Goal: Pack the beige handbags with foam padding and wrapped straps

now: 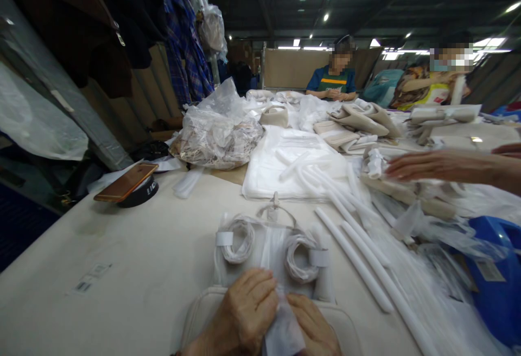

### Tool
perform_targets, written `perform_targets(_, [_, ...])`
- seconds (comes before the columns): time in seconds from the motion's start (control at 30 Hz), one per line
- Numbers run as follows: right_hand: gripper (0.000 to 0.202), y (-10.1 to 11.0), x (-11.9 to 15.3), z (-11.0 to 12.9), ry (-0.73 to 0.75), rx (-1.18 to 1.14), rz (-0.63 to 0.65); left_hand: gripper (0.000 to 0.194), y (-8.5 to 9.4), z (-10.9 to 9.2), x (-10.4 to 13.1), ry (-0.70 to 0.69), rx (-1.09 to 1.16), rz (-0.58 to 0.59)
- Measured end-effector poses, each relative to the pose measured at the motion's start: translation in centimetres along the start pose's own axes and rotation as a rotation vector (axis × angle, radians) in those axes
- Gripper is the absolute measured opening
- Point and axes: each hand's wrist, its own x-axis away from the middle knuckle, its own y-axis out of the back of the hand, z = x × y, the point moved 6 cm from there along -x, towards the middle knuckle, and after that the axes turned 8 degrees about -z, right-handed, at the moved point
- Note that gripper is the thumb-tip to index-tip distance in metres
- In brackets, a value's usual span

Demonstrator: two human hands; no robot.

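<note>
A beige bag (199,312) lies at the table's near edge, in front of me. On its far part sit two coiled straps, the left coil (240,242) and the right coil (300,261), each with a white band round it. A beige handle loop (273,212) stands up at the far end. Between the coils runs a whitish, translucent strip of wrapping (283,326). My left hand (248,307) is closed on its left side, knuckles up. My right hand (311,326) has its fingers closed on the strip's right edge; its fingertips are partly hidden.
White foam tubes (354,258) lie to the right, beside a blue container (494,280). White plastic sheets (264,166) and a bulging clear bag (222,136) are behind. A phone (126,182) rests on a black roll at left. Another person's hand (435,166) reaches in from the right.
</note>
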Motion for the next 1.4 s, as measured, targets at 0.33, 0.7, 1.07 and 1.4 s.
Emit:
perform_targets(0.33, [0.023,0.8,-0.6,0.0,0.222,0.070,-0.048,0.032,1.0,-1.1,1.7,-0.072,0.045,0.031])
perform_targets(0.7, [0.027,2.2,-2.4,1.4,0.019,-0.134,-0.080,0.033,2.2,-2.1,2.1,-0.102,0.103,-0.012])
perform_targets(1.07, [0.031,0.8,-1.2,1.1,0.090,-0.324,0.111,0.034,2.3,-2.6,3.6,-0.132,0.113,-0.040])
perform_targets(1.4, [0.025,1.3,-0.6,2.7,0.182,-0.163,0.028,0.037,2.3,-2.5,4.1,-0.169,0.108,-0.148])
